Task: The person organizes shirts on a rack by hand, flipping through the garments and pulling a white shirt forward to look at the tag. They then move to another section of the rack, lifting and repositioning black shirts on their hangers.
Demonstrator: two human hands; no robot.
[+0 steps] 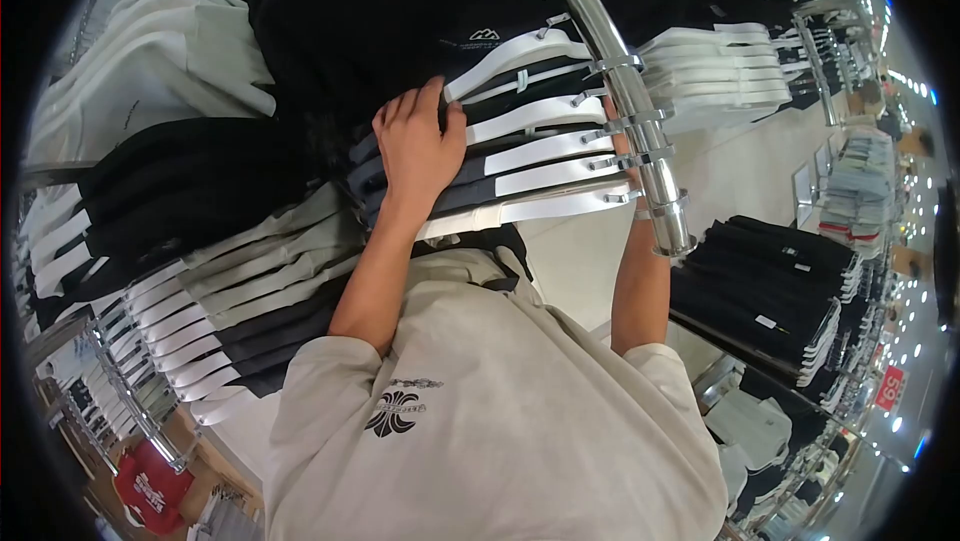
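My left hand (418,141) rests, back up, on the shoulder ends of several dark shirts. Its fingers curl over a black shirt (370,51) with a small mountain print, and its thumb lies by the tip of a white hanger (520,59). Several more white hangers (550,151) with dark and cream garments hang below it, hooked on a chrome rail (625,101). My right hand (618,136) is mostly hidden behind that rail and the hanger hooks. Only slivers of it show, so its grip cannot be made out.
To the left hang black shirts (190,191), olive-grey garments (290,251) and pale shirts (150,71). White hangers (715,66) fill another row at the upper right. Folded-looking black garments (760,286) hang at the right, near a red price sign (889,387). A red garment (150,486) is at the lower left.
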